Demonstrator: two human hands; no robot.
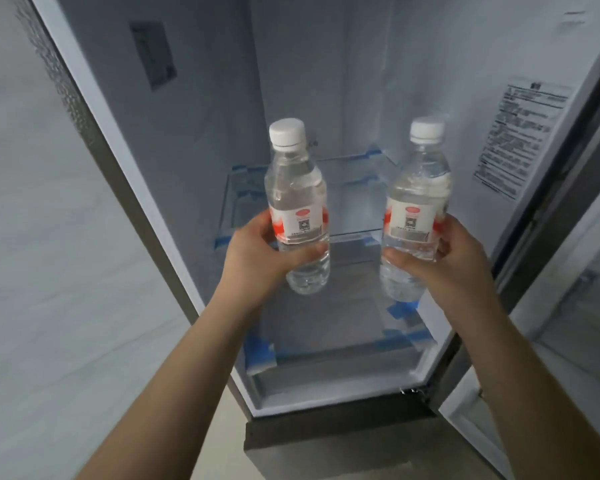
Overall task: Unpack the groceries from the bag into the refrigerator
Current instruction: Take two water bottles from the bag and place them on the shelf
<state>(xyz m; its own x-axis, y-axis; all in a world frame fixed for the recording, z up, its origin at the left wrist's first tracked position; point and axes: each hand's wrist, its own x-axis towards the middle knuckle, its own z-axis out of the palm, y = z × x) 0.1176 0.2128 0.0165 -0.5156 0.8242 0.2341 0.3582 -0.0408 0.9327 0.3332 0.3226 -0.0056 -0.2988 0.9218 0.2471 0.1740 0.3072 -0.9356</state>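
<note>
Two clear water bottles with white caps and red-and-white labels are held upright in front of the open refrigerator (222,98). My left hand (257,254) grips the left bottle (297,188) around its lower half. My right hand (440,261) grips the right bottle (418,192) the same way. Both bottles hang in the air just ahead of the glass shelf (354,202), which holds nothing. The grocery bag is out of view.
The fridge interior is white, with blue tape on the shelf corners and on the lower glass shelf (326,327). The open door (568,306) stands at the right, an information sticker (520,136) on the inner wall. A pale wall lies at the left.
</note>
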